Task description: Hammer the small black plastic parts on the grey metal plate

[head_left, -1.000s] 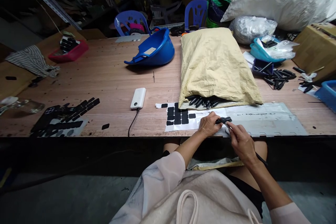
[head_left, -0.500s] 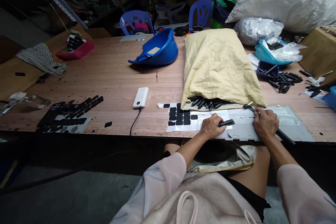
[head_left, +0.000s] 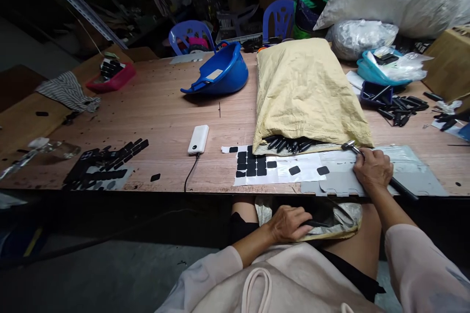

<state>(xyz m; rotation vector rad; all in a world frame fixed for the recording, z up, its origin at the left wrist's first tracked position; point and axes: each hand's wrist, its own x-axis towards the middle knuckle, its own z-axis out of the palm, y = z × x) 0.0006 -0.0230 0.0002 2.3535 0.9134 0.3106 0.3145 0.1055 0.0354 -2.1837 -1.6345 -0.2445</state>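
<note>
My right hand is closed round a hammer, its metal head pointing up and left above a grey board at the table edge. My left hand is below the tabletop, over an open sack on my lap. From its closed fingers a black elongated piece sticks out to the right, dim against the dark sack. Black rounded patches lie on white sheets left of the board. Similar black elongated pieces show at the mouth of a large yellowish sack.
A white power bank with a cable lies left of the sheets. Behind it rests a blue basin. To the right are a turquoise basin and a pile of black pieces. A red tray is at far left.
My left hand has moved from the board down over the lap sack, with the black piece in its fingers. Two black patches on the white sheet are now uncovered. The right hand stays on the hammer.
</note>
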